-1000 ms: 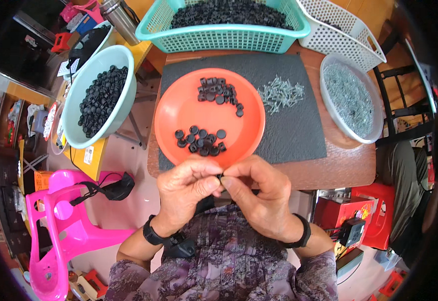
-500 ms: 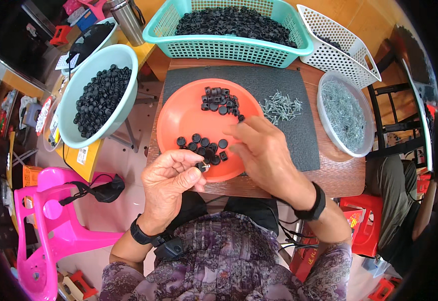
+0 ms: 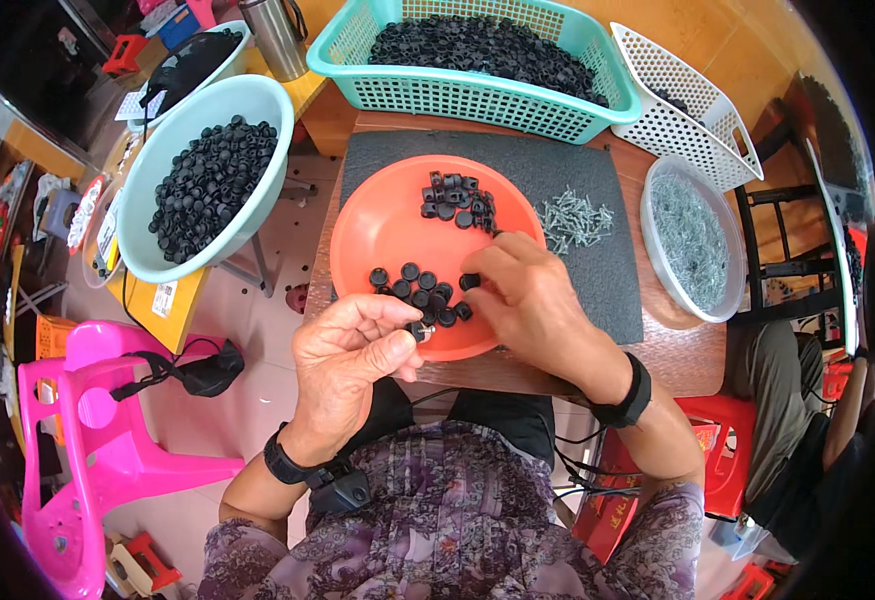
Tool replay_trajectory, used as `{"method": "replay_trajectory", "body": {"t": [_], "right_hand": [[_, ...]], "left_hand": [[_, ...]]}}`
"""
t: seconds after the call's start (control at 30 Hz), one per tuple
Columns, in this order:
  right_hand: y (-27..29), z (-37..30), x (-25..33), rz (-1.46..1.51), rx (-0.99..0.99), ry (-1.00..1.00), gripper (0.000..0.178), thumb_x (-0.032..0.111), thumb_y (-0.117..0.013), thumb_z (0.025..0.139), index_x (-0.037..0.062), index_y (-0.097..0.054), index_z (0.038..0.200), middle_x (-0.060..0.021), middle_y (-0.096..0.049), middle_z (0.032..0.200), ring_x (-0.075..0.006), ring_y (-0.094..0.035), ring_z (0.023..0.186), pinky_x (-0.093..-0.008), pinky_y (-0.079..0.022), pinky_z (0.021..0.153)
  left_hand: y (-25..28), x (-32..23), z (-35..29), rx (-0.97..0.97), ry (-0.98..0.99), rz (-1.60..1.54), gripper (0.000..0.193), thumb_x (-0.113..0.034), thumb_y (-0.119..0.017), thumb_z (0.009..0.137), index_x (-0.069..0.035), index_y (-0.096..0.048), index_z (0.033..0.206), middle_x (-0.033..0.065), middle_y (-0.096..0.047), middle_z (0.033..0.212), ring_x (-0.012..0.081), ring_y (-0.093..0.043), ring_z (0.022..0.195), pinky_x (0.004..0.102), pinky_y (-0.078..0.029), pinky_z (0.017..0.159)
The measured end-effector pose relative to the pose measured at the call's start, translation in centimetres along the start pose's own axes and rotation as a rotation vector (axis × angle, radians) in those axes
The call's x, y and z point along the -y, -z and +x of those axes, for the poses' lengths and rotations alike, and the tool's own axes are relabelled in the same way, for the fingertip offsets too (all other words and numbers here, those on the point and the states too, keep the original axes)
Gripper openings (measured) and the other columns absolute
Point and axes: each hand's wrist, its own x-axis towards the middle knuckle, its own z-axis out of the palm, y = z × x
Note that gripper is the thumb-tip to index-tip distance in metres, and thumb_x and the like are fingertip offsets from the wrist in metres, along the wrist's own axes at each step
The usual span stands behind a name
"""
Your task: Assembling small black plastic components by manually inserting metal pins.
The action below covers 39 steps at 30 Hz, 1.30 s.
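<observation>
My left hand pinches a small black round cap between thumb and fingers, a shiny metal screw end showing at its side. Over the right part of the orange plate, my right hand has its fingers curled around another black cap at thumb and fingertips. Loose black caps lie on the plate's near part, between my hands. Toward the far side of the plate sits a cluster of black square-bodied parts, partly behind my right fingers.
A dark mat under the plate bears a pile of screws. Around it stand a screw tub, a teal basket, a white basket and a light-green basin of black parts. A pink chair is left.
My right hand has closed in on a black cap near the plate's right side. My left hand keeps its cap and screw. The whole view has shifted slightly.
</observation>
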Motion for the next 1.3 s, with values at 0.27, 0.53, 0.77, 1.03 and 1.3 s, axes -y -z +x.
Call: {"method": "replay_trajectory", "body": {"t": [0.27,0.53,0.77,1.03,1.3], "right_hand": [[1.0,-3.3,2.3,0.839,-0.043,-0.310,0.023,0.001,-0.066,0.077,0.0024,-0.062,0.100,-0.0018,-0.059,0.083,-0.0060,-0.053,0.070,-0.0208,-0.044,0.060],[-0.4,-4.7,3.6,1.392,-0.150,-0.383,0.025,-0.004,-0.061,0.082,-0.0008,-0.059,0.107,-0.0055,-0.062,0.093,-0.0102,-0.059,0.082,-0.0216,-0.048,0.070],[-0.7,-5.6,4.0,1.479,-0.220,-0.450,0.023,-0.003,-0.060,0.083,-0.0016,-0.059,0.107,-0.0075,-0.064,0.093,-0.0106,-0.060,0.083,-0.0226,-0.050,0.072],[-0.7,-5.7,3.0,1.701,-0.171,-0.537,0.024,0.005,-0.064,0.082,0.0000,-0.058,0.105,-0.0091,-0.065,0.094,-0.0109,-0.060,0.078,-0.0218,-0.049,0.065],[-1.0,-5.9,3.0,1.705,-0.163,-0.502,0.024,0.003,-0.064,0.081,-0.0002,-0.058,0.103,-0.0100,-0.065,0.094,-0.0105,-0.059,0.077,-0.0217,-0.048,0.065]], "left_hand": [[-1.9,-0.1,-0.1,0.004,-0.019,-0.013,0.022,-0.009,-0.067,0.080,0.005,-0.058,0.094,0.0143,-0.063,0.084,0.0164,-0.060,0.063,0.0272,-0.050,0.056],[-3.1,0.2,-0.4,0.053,-0.036,-0.049,0.017,0.001,-0.062,0.082,0.005,-0.058,0.098,0.0115,-0.064,0.088,0.0128,-0.062,0.071,0.0233,-0.051,0.060],[-3.5,0.4,-0.7,0.060,-0.078,-0.032,0.017,0.001,-0.062,0.082,0.005,-0.058,0.099,0.0118,-0.063,0.088,0.0129,-0.061,0.071,0.0237,-0.051,0.061],[-3.0,-0.1,-1.2,0.042,-0.078,0.002,0.018,0.001,-0.062,0.082,0.004,-0.058,0.099,0.0108,-0.064,0.088,0.0117,-0.060,0.070,0.0226,-0.050,0.062],[-3.5,-0.1,-1.9,0.057,-0.091,0.104,0.020,0.003,-0.062,0.082,0.005,-0.056,0.101,0.0094,-0.063,0.093,0.0119,-0.061,0.083,0.0225,-0.051,0.070]]}}
